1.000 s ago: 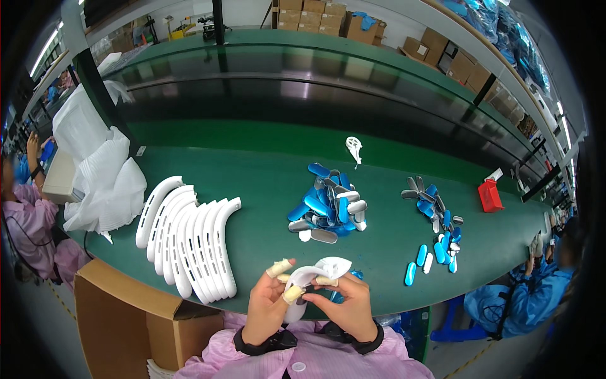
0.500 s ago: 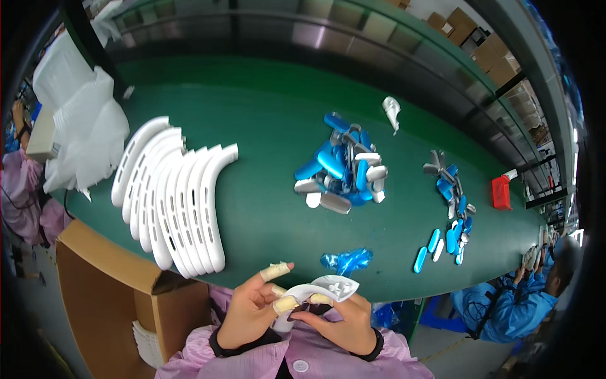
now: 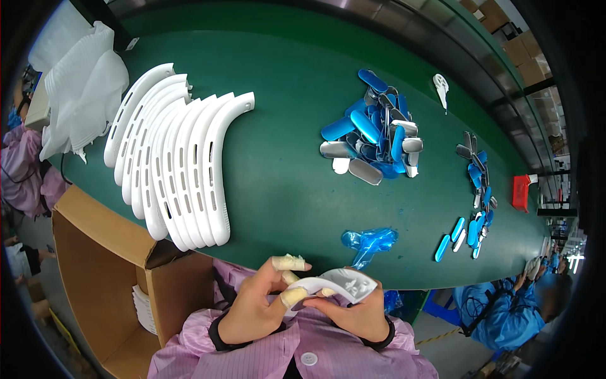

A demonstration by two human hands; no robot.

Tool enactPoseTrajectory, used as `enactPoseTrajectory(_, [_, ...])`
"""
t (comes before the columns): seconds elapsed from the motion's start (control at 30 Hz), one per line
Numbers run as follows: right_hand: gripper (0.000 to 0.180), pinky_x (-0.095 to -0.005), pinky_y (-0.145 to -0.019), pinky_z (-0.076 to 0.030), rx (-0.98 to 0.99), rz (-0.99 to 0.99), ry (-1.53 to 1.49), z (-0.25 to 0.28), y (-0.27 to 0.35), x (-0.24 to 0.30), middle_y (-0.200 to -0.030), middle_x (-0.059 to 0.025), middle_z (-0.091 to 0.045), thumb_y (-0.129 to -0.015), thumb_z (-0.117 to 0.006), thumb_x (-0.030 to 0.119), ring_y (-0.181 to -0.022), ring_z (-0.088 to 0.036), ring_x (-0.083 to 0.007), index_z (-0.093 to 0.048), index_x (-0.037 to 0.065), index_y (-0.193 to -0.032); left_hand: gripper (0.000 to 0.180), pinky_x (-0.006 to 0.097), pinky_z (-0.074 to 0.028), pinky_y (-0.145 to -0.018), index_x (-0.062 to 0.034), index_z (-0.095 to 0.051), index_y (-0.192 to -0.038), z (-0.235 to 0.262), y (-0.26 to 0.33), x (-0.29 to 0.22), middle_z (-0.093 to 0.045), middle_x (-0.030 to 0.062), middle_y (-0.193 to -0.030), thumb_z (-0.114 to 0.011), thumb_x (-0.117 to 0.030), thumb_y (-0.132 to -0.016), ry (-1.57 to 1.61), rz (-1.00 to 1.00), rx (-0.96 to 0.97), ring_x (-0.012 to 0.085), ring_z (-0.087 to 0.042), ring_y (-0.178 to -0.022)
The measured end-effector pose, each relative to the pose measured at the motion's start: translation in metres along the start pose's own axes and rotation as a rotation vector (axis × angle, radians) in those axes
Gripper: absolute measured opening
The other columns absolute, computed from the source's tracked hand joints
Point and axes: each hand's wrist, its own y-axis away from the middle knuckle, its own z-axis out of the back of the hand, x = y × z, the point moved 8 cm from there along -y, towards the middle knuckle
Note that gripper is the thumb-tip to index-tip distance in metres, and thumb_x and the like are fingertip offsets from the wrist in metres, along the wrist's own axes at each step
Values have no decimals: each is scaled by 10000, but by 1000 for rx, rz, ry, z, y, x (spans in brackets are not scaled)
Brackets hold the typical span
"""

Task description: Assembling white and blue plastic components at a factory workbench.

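Observation:
Both hands are closed on one curved white plastic part [image 3: 338, 282], held above my lap at the near edge of the green table [image 3: 284, 183]. My left hand [image 3: 259, 309] grips its left end, with pale tape wrapped round several fingers. On the other side, my right hand [image 3: 360, 319] holds the wider end, thumb along the underside. A crumpled blue film [image 3: 371, 242] lies on the table just beyond my hands. To the left, a row of curved white slotted plastic parts [image 3: 189, 170] lies nested side by side.
A pile of blue and silver oval pieces [image 3: 379, 129] lies mid-table, with another string of them [image 3: 476, 189] farther right. A red bin [image 3: 521, 192] stands at the right. An open cardboard box [image 3: 173, 297] is left of my lap. A co-worker in blue [image 3: 505, 309] sits at right.
The view has shifted, so the table's things appear higher and the right-hand ones farther right. Both hands still hold the curved white part, which has tilted slightly.

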Motion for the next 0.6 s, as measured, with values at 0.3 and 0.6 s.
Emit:
enactPoseTrajectory(0.3, [365,-275,-711,-539,-119,233,29,0,-4,17,-889,-92,-697,-642,-862,89,-772,-683,-169,-688,3,-952,502,211,-480,-686,-6,-354,-1315,9,-6,-6,-621,102,-944,-615,-12,-886,176,9,-110,122,-636,-843])
enactPoseTrajectory(0.6, [312,-263,-662,-518,-80,134,2,-6,-7,10,-841,-79,-678,-598,-881,71,-735,-658,-166,-674,20,-826,448,210,-478,-687,3,-414,-1299,6,0,-13,-639,77,-887,-600,-9,-892,44,-7,-64,100,-633,-825])
